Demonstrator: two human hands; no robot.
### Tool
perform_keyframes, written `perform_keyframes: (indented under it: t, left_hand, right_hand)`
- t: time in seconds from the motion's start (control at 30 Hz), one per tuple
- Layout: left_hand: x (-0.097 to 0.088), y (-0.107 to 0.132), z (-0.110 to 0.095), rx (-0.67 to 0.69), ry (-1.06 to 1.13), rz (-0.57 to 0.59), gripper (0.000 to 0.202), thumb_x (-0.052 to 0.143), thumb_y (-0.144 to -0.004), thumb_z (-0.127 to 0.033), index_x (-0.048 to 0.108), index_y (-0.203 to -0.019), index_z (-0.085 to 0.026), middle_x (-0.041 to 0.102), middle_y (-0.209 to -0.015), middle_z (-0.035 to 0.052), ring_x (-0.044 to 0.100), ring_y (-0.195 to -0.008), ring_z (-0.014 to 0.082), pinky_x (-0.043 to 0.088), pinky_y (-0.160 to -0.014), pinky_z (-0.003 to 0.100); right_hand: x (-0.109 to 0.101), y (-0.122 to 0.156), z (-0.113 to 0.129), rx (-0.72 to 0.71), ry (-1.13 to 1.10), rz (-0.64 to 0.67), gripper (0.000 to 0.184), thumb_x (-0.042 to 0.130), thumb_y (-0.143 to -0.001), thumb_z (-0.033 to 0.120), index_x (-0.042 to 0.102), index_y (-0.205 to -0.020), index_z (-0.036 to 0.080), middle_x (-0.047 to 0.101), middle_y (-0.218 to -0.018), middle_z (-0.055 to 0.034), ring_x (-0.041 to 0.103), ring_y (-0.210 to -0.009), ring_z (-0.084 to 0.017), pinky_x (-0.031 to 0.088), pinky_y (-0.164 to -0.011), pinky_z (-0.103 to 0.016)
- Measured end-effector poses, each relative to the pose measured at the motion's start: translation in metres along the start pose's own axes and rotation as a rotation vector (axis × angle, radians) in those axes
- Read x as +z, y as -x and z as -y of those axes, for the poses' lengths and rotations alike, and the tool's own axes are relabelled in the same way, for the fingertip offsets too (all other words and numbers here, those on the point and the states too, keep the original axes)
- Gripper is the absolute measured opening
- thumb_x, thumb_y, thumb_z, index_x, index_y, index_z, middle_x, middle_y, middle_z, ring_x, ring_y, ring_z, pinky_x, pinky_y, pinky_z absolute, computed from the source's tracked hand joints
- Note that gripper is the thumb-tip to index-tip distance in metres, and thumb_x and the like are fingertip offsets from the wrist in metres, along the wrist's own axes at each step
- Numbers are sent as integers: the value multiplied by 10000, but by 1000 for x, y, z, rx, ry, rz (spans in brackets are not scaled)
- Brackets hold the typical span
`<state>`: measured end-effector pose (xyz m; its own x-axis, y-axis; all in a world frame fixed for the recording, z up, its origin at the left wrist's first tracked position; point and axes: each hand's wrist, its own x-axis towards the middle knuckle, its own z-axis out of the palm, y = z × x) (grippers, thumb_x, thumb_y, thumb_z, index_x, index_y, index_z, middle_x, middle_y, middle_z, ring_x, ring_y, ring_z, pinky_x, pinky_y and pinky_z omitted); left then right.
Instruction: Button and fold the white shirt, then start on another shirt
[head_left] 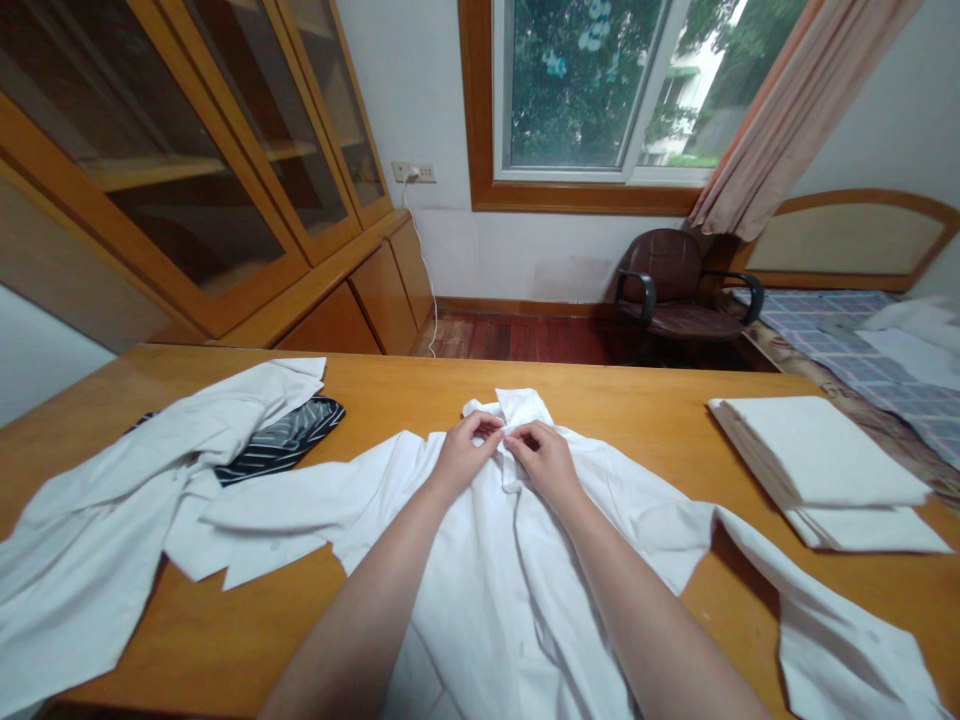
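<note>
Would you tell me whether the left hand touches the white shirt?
Touching: the head view shows the left hand pinching the white shirt below its collar.

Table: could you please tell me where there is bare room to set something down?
Free: the far strip between striped cloth and folded stack; near wood between white heap and spread shirt. Crowded: the middle, where left hand and right hand meet.

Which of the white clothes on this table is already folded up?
The stack on the far right, squared into flat rectangles. The middle shirt and the left shirt both lie spread out and rumpled.
</note>
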<state>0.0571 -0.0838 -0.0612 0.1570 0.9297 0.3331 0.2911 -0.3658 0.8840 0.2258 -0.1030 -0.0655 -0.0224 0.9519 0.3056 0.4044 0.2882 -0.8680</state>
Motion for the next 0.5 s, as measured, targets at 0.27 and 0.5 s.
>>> perform_keyframes:
  t: [0.27,0.5]
  left_hand:
    - [0,1,-3,15,-16,-8,79,652,-841,-234,667,-909,-196,714,-882,16,675,-808,159,569,-776,294]
    - [-1,-1,-1,76,-56,-40,59,623,-868,-200,661,-913,-201,704,-897,20,671,-839,162,557,-783,288]
  right_hand:
    - [1,-1,-2,30,-54,1,125,660,-836,317,675,-765,216,658,-748,-9,581,-708,-178,431,-680,-288]
    - [0,-3,-6,49,-100,0,114,646,-827,306,666,-761,215,653,-751,-8,575,-717,-181,429,-693,-291]
